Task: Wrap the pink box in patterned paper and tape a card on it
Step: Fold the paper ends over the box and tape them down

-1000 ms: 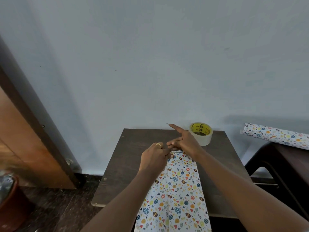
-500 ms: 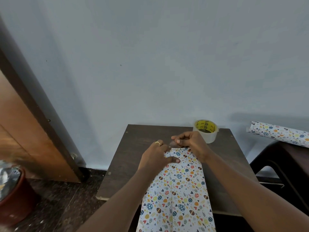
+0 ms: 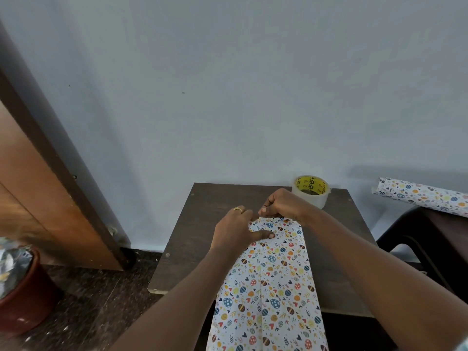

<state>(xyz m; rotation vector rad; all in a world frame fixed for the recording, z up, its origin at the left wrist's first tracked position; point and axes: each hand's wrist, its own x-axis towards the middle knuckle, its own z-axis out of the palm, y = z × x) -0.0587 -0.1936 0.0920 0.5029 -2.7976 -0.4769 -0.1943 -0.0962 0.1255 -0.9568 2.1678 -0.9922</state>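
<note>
Far-end fold in progress
Patterned paper (image 3: 268,287) runs lengthwise away from me; right hand (image 3: 286,205) pinches its far edge, left hand (image 3: 234,231) grips alongside, thumb flat on top

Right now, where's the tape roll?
Head view: the tape roll stands at the far right corner of the table, just behind the right hand.

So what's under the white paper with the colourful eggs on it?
The dark brown wooden table shows beneath the egg-patterned wrapping paper. The left hand holds its far end; the right hand pinches the edge. Anything wrapped inside is covered, so it cannot be seen.
</note>
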